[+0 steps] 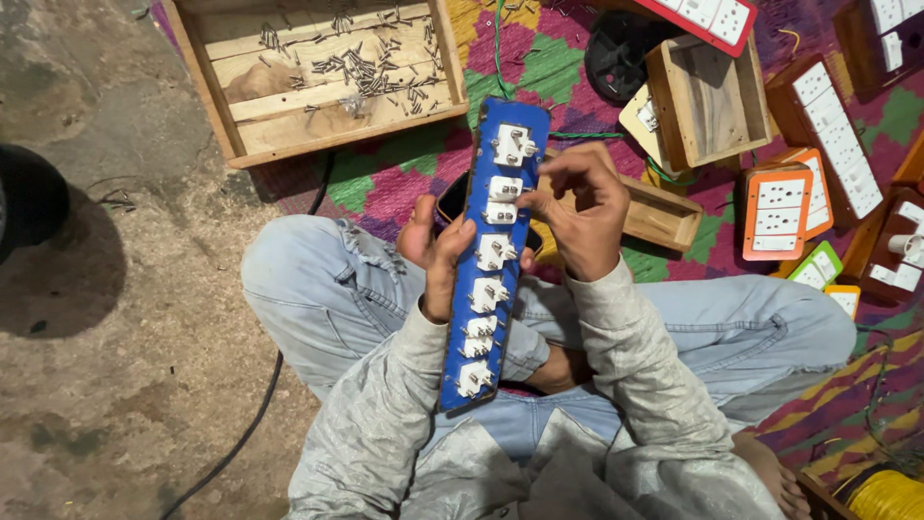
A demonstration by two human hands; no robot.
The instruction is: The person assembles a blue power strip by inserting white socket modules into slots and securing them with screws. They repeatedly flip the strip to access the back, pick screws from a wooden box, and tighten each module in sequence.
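Note:
A long blue panel (493, 318) stands tilted over my lap, its back side up, with several white switch and socket bodies (491, 252) set along it. My left hand (435, 252) grips the panel's left edge near the middle, thumb across the blue face. My right hand (576, 207) is at the right edge, fingertips pinched on a white socket body in the upper part of the panel. Whether it holds a small part between the fingers I cannot tell.
A shallow wooden tray (318, 72) with several loose screws lies ahead on the left. Small wooden boxes (707, 96) and finished orange and white switch boards (778, 212) lie on the patterned mat at right. A black cable (245, 424) crosses the floor. A yellow wire coil (890, 496) sits at bottom right.

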